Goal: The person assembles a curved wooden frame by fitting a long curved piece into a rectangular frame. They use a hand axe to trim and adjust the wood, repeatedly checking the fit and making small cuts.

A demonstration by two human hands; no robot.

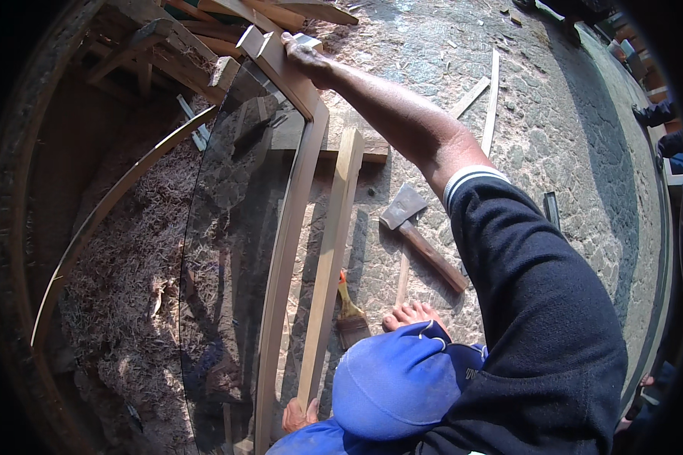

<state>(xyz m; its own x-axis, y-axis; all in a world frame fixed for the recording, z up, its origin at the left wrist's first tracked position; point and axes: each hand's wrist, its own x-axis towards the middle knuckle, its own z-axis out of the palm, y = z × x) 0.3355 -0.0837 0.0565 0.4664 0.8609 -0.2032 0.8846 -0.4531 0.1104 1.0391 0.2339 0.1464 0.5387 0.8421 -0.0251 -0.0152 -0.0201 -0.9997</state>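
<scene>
While the wooden frame [284,227] stands tall on the stone floor [554,129], its long side running up and down, the right hand [305,53] reaches far out, fingers wrapped over its top corner.

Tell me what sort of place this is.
Probably an open-air carpentry yard: stone paving strewn with wood offcuts, a hatchet and paintbrush on the ground, and the right hand gripping a glazed wooden frame.

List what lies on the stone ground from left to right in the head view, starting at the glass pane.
Glass pane → curved wooden frame → loose wooden batten → paintbrush → hatchet → thin wooden strip.
</scene>
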